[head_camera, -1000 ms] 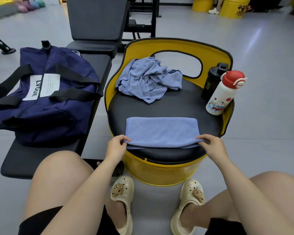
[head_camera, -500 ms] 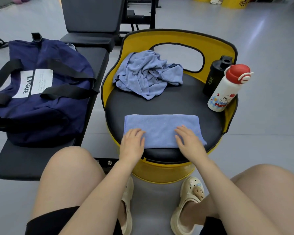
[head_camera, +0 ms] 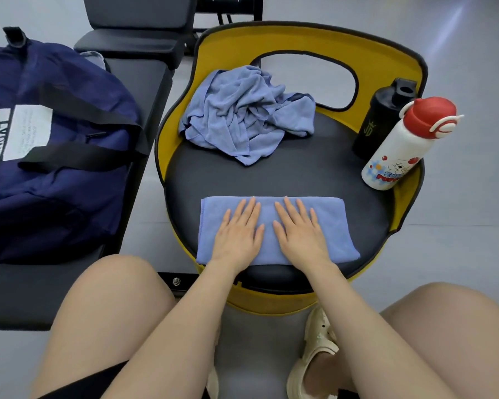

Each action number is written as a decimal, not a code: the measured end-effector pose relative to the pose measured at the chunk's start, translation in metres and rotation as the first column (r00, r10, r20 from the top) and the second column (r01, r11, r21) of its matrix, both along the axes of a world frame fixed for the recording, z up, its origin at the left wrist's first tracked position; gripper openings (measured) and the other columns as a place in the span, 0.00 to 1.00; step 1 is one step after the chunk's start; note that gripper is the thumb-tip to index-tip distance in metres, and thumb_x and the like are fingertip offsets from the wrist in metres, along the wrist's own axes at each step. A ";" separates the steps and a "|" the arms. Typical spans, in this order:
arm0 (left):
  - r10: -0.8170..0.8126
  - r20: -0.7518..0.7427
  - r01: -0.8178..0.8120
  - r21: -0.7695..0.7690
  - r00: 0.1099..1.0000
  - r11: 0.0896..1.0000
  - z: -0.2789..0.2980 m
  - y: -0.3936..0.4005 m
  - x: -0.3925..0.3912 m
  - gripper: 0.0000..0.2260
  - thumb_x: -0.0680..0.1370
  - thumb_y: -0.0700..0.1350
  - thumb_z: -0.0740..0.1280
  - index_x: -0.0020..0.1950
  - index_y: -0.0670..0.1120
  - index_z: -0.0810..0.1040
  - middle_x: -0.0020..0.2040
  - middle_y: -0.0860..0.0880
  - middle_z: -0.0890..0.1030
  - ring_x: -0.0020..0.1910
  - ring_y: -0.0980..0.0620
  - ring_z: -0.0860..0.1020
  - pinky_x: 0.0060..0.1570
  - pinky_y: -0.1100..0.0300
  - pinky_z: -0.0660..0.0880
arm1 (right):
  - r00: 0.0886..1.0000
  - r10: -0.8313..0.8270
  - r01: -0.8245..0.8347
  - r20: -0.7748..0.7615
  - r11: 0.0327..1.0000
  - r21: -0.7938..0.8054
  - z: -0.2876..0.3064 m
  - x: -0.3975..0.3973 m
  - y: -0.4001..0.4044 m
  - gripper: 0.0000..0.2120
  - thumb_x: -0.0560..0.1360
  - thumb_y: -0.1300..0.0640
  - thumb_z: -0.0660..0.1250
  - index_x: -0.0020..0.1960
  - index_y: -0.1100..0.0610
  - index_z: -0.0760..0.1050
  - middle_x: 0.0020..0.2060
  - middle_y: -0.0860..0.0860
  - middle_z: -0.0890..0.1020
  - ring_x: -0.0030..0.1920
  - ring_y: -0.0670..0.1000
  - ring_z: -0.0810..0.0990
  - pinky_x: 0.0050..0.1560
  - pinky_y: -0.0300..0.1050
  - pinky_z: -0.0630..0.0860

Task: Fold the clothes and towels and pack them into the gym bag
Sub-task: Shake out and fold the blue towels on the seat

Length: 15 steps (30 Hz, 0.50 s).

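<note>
- Folded towel point(head_camera: 340, 226): lies on the stool's padded surface point(head_camera: 314, 174); left hand point(head_camera: 238, 233) and right hand point(head_camera: 298, 233) press it flat, fingers straight.
- Crumpled cloth point(head_camera: 242, 113): unfolded, at the rear.
- Gym bag point(head_camera: 55, 174): on the bench, apparently unopened; packing remains.

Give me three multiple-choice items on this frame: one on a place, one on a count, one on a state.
1. Where does the gym bag lie?
A. on the bench left of the seat
B. on the floor
C. on the person's lap

2. How many bottles stand on the seat?
A. one
B. two
C. three

3. How do the hands lie on the folded towel?
A. flat, fingers straight
B. pinching its corners
C. lifted off it

Key:
1 A, the bag rests on the black bench.
2 B, a black bottle and a white bottle.
3 A, left hand and right hand press palm down.
</note>
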<state>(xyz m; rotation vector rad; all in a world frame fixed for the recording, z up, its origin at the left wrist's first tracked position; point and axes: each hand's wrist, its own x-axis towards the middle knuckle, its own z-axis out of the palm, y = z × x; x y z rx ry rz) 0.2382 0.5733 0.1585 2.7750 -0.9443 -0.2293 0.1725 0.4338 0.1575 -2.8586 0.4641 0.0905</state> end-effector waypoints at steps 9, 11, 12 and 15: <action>0.088 0.016 -0.088 -0.025 0.996 0.996 -0.004 0.021 0.011 0.27 0.80 0.57 0.39 0.78 0.50 0.50 0.79 0.53 0.48 0.77 0.54 0.46 0.74 0.53 0.42 | 0.991 -0.130 0.130 0.013 0.991 -0.026 -0.005 -0.023 -0.042 0.25 0.83 0.46 0.44 0.78 0.49 0.47 0.78 0.47 0.47 0.78 0.49 0.43 0.75 0.48 0.38; 0.112 0.021 -0.112 -0.015 0.993 0.994 -0.003 0.029 0.013 0.28 0.79 0.57 0.37 0.78 0.50 0.49 0.79 0.53 0.48 0.77 0.54 0.46 0.74 0.53 0.42 | 0.985 -0.171 0.171 0.003 0.985 -0.021 -0.004 -0.030 -0.049 0.26 0.83 0.45 0.44 0.79 0.50 0.47 0.78 0.47 0.46 0.77 0.49 0.42 0.75 0.48 0.39; 0.134 0.010 -0.134 -0.009 0.991 0.991 -0.003 0.032 0.015 0.25 0.81 0.54 0.40 0.78 0.49 0.49 0.79 0.53 0.48 0.77 0.55 0.45 0.74 0.53 0.42 | 0.982 -0.190 0.190 -0.007 0.982 -0.008 -0.003 -0.033 -0.052 0.26 0.83 0.45 0.43 0.79 0.51 0.46 0.78 0.48 0.46 0.77 0.48 0.42 0.75 0.48 0.39; 0.199 -0.027 -0.199 -0.015 0.980 0.980 0.001 0.042 0.019 0.23 0.83 0.48 0.45 0.78 0.48 0.47 0.79 0.53 0.47 0.77 0.56 0.45 0.74 0.53 0.42 | 0.975 -0.219 0.220 -0.041 0.976 0.011 -0.002 -0.037 -0.059 0.27 0.82 0.44 0.42 0.79 0.52 0.44 0.78 0.48 0.45 0.78 0.50 0.43 0.76 0.49 0.40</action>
